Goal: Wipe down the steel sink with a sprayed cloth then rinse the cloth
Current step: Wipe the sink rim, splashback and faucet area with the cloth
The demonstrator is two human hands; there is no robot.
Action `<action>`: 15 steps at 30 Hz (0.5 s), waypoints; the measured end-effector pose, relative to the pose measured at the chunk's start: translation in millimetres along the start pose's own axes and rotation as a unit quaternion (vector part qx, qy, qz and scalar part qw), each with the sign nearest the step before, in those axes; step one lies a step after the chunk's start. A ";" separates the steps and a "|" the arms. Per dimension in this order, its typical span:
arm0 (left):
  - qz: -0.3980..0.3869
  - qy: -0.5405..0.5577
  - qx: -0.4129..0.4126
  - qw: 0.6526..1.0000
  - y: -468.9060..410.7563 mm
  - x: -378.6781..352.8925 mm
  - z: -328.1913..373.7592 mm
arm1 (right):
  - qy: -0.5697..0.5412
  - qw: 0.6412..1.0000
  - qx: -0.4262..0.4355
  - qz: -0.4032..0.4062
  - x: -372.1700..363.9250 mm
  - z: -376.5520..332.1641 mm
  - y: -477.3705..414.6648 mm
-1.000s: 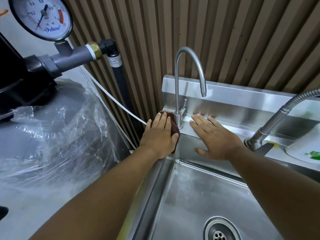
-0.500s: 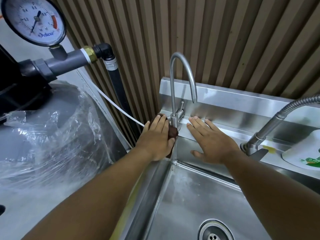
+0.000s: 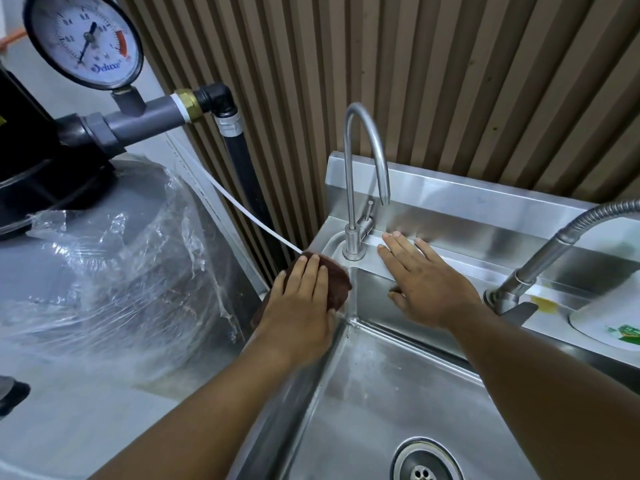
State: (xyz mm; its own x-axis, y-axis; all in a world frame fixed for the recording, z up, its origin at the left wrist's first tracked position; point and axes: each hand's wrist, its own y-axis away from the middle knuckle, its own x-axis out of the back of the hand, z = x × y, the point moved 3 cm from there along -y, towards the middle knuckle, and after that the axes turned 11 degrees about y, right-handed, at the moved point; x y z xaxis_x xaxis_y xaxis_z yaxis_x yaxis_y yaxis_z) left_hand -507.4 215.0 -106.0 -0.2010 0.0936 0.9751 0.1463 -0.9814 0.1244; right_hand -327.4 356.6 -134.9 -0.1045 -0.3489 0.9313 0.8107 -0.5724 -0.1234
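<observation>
A steel sink [image 3: 363,403] fills the lower right, its drain [image 3: 427,462] at the bottom edge. My left hand [image 3: 301,303] presses a dark brown cloth [image 3: 337,282] flat onto the sink's left rim, at the back corner, just left of a thin gooseneck tap [image 3: 356,188]. Most of the cloth is hidden under my palm. My right hand [image 3: 426,278] lies flat, fingers spread, on the back ledge and inner wall to the right of that tap, and holds nothing.
A flexible steel faucet [image 3: 540,261] rises at the right, next to a white bottle [image 3: 609,320]. At the left stand a plastic-wrapped grey tank [image 3: 104,265], a pressure gauge [image 3: 85,39] and a black pipe [image 3: 242,161]. A ribbed wall stands behind the sink.
My left hand and the cloth have slid away from the tap's base, leftward and toward me along the rim. The right hand has stayed on the back ledge.
</observation>
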 end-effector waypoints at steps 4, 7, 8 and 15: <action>-0.023 0.000 0.001 1.000 -53.1 8.1 11.0 | 0.001 1.000 -0.001 0.007 -1.3 0.8 0.0; -0.014 -0.003 -0.001 1.000 -43.5 5.4 11.5 | -0.004 1.000 0.001 0.010 -1.7 0.7 0.1; -0.008 -0.004 -0.006 1.000 -30.9 3.1 9.9 | -0.006 1.000 0.001 0.008 -1.3 0.8 0.5; 0.042 -0.028 -0.015 0.999 44.2 -15.1 -3.2 | -0.008 1.000 -0.002 0.011 -0.7 0.6 0.3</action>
State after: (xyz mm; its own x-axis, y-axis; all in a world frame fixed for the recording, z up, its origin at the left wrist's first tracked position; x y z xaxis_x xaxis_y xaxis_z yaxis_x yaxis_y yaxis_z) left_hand -501.0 169.6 -115.8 -0.1353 0.0185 0.9906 0.1313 -0.9907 0.0364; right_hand -326.7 357.1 -135.4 -0.0766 -0.3500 0.9336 0.8104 -0.5673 -0.1462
